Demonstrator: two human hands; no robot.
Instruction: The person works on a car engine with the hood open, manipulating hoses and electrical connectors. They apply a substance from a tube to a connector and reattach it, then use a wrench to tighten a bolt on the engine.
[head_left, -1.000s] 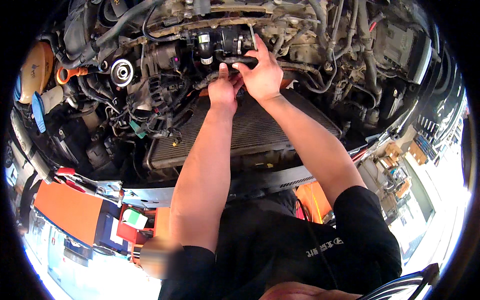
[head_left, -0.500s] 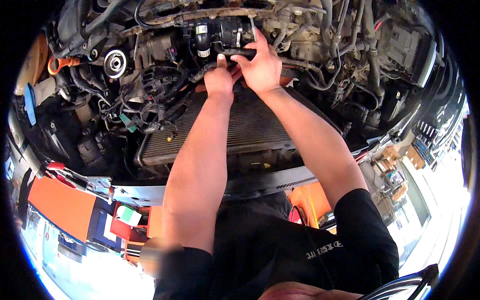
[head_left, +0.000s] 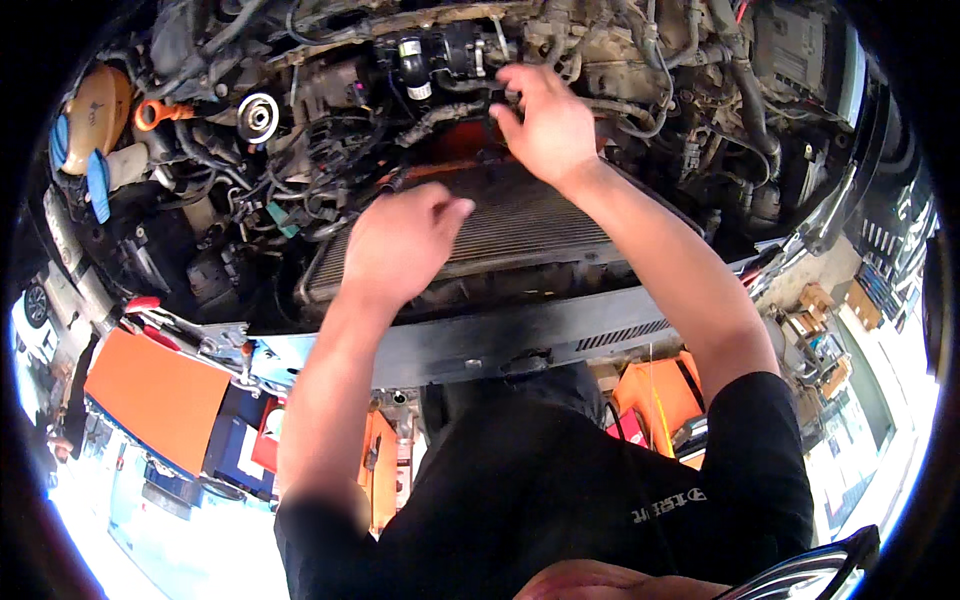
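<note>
The left hand (head_left: 402,240) has just dropped away from the hose (head_left: 470,84), where both hands were together half a second ago. It now hangs over the left part of the radiator (head_left: 530,215), its fingers curled in and its thumb bent toward them; whether it pinches anything small cannot be told. The right hand (head_left: 552,125) has stayed forward, thumb and forefinger parted with a clear gap between them. The hose lies just left of its fingertips; whether they touch cannot be made out. Beyond the hose from the right hand, to the left, sits the black elbow (head_left: 412,65); the ribbed hose (head_left: 440,120) runs left of the right thumb. For the work, this seems to leave only the right hand close to the hose.
</note>
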